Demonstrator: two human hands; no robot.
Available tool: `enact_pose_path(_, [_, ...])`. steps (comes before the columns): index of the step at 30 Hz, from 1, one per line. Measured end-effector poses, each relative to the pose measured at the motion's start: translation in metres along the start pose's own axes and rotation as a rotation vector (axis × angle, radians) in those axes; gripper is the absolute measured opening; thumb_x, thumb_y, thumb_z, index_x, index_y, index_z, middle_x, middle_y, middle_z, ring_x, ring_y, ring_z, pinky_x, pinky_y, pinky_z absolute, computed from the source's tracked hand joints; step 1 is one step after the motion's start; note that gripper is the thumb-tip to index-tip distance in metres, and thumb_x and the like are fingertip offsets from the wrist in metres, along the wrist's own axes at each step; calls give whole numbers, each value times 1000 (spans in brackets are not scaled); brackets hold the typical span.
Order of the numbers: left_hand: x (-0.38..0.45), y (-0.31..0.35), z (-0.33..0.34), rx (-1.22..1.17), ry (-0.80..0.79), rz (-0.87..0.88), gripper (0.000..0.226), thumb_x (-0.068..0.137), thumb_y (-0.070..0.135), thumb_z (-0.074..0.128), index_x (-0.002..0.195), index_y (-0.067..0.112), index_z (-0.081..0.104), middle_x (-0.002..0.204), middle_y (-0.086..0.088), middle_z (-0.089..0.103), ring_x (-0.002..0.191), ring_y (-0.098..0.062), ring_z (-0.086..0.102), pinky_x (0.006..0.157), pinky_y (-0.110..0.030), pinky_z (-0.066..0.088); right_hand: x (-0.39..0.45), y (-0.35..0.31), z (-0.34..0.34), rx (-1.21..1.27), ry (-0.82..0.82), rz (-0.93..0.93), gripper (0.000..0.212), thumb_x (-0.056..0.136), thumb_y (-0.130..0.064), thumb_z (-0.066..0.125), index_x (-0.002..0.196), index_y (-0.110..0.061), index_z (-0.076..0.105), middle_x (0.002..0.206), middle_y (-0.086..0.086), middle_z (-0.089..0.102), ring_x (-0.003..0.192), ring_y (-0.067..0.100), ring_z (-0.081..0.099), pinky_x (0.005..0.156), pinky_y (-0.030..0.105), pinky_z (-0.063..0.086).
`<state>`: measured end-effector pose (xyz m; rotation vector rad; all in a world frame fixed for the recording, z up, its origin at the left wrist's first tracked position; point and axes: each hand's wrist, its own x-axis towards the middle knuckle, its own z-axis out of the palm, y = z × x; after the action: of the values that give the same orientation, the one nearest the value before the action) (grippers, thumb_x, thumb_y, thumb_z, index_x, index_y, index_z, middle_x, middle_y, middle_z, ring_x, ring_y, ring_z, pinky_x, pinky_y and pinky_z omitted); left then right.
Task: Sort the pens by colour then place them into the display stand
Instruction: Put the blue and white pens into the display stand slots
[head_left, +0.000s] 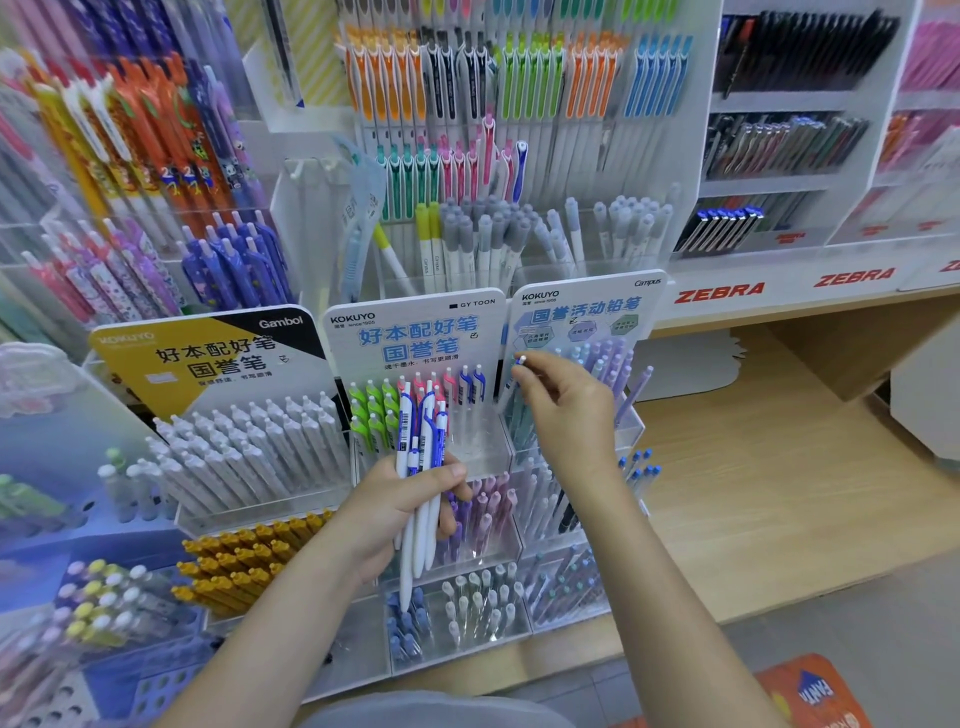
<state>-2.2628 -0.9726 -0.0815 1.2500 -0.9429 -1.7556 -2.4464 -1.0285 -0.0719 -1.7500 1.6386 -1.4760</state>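
Observation:
My left hand (387, 512) grips a bunch of white pens with blue clips (422, 467), held upright in front of the clear Kokuyo display stand (483, 452). My right hand (566, 410) is raised to the right of it and pinches the top of a single pen (521, 360) with a blue and white end; its barrel is mostly hidden behind the fingers. In the stand's upper tier stand green pens (371, 410), pink pens (415, 387) and two blue-clipped pens (471, 382). The tier's right part shows bare acrylic.
A Gambol stand of white pens (249, 447) is at the left, with yellow pens (244, 556) below. A Campus stand of lilac pencils (608, 364) is at the right. Racks of coloured pens (519, 78) hang behind. A wooden shelf (779, 467) stretches right.

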Motion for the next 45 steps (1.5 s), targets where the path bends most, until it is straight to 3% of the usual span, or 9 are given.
enact_pose_path(4, [1,0,-1,-4,0,-7,29,73,19,73,95,4,63,74,-12,70,49,-19,60,51,-29,54,0,-2,5,5,-12,-7,18,91,-12,68,108,-9,74,87,-8,67,83,20,68,82,39,56])
enact_pose_path(8, [1,0,-3,-9,3,-8,29,73,19,74,95,3,63,73,-12,70,49,-20,59,51,-29,55,-2,-2,9,-21,-15,-39,18,92,-13,67,108,-11,74,92,1,73,85,16,67,81,34,55])
enact_pose_path(15, [2,1,-4,-4,-4,-11,29,73,19,73,95,4,63,72,-12,69,50,-20,58,51,-30,55,1,1,9,-67,5,-67,16,93,-12,66,106,-9,74,92,-1,72,84,11,64,79,24,52])
enact_pose_path(21, [4,-1,-7,27,-9,-8,29,73,22,74,94,5,64,73,-11,69,51,-21,59,55,-31,55,1,3,21,-66,-25,-66,14,92,-14,66,103,-8,74,87,2,73,79,16,65,77,33,54])
enact_pose_path(26, [4,-1,-4,21,-22,-23,32,71,23,74,94,3,64,73,-11,69,49,-21,58,53,-29,54,-3,9,37,121,-81,181,12,94,-18,64,99,-14,74,81,-2,71,77,20,69,77,46,58])
enact_pose_path(29, [3,-1,-4,23,-34,-29,34,70,24,75,95,4,63,74,-12,69,50,-21,58,53,-29,53,-3,12,40,146,-75,236,12,95,-20,63,100,-16,73,79,-5,70,74,15,69,75,46,58])
enact_pose_path(33, [3,-1,-3,26,-48,-28,33,71,25,75,94,5,63,72,-10,68,50,-21,58,53,-28,52,-6,10,41,82,-49,179,13,96,-19,62,102,-15,73,72,-13,66,66,11,67,70,43,59])
enact_pose_path(40, [-2,3,-6,-88,-147,-85,46,78,28,77,109,1,59,67,-14,63,49,-27,62,51,-31,55,1,8,40,-108,-34,22,17,97,-17,60,100,-7,73,69,4,68,60,23,64,62,41,54])
enact_pose_path(45, [-1,5,-5,-101,-151,-60,36,75,25,74,101,4,61,64,-10,59,45,-22,56,45,-28,50,4,9,31,-169,-123,-36,17,98,-17,59,97,-6,71,67,5,65,60,22,61,61,37,52])
